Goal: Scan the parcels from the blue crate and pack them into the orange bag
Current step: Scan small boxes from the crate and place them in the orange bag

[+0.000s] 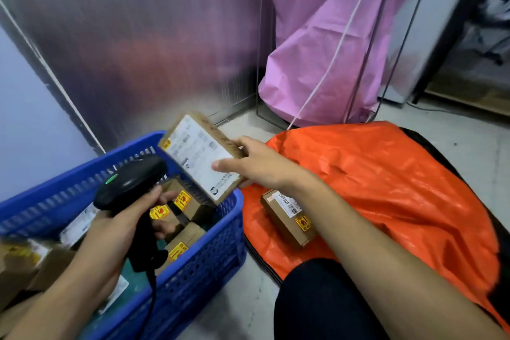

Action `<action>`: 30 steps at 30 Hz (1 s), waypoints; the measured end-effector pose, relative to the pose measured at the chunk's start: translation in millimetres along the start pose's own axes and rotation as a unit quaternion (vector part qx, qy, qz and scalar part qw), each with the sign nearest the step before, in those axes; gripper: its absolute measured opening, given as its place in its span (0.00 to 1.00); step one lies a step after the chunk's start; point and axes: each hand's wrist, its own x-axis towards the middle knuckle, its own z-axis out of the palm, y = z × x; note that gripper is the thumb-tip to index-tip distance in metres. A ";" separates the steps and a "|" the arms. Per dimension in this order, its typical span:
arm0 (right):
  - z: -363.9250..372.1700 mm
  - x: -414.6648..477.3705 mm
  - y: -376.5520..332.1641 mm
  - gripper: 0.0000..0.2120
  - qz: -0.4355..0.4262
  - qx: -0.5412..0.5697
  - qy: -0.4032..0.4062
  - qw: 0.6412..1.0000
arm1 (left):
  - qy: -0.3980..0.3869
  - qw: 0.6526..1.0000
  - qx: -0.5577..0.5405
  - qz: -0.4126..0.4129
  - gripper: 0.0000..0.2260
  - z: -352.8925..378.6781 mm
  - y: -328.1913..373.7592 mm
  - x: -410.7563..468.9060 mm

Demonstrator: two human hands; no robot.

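Over the blue crate [193, 279] my right hand [259, 165] grips a brown parcel [200, 157] by its edge — white label facing my black scanner [129, 182], which my left hand [121, 226] holds tight. More parcels [190, 203] sit inside the crate. Beside the crate lies the orange bag [386, 188] — one small box [288, 218] rests on it.

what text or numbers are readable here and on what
"5525", roughly, a partly hidden number: label of the parcel on the orange bag.
White label on the parcel in the right hand: too blurred.
Yellow stickers on parcels in the crate: unreadable.
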 end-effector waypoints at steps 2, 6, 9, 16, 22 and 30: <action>-21.8 -2.5 46.3 0.22 0.050 0.056 0.061 0.995 | -0.005 0.999 0.004 -0.033 0.37 -2.9 -4.1 6.5; -45.6 -16.0 177.4 0.24 0.213 0.150 0.117 0.958 | -0.001 1.000 0.022 -0.015 0.23 -2.7 -12.6 2.7; -40.4 -25.9 249.5 0.22 0.285 0.186 0.158 0.927 | 0.001 1.000 0.020 -0.021 0.17 -4.1 -15.1 -1.0; -42.6 -8.6 286.0 0.14 0.283 0.252 0.255 0.890 | 0.045 0.999 -0.004 -0.022 0.12 0.2 -9.4 -12.2; -55.8 -2.4 305.3 0.22 0.311 0.183 0.263 0.895 | 0.060 0.997 -0.019 -0.039 0.12 1.5 -4.4 -12.5; -50.1 -9.1 285.7 0.32 0.353 -0.043 0.210 0.911 | 0.034 0.999 0.004 -0.034 0.14 -15.7 -1.8 -22.4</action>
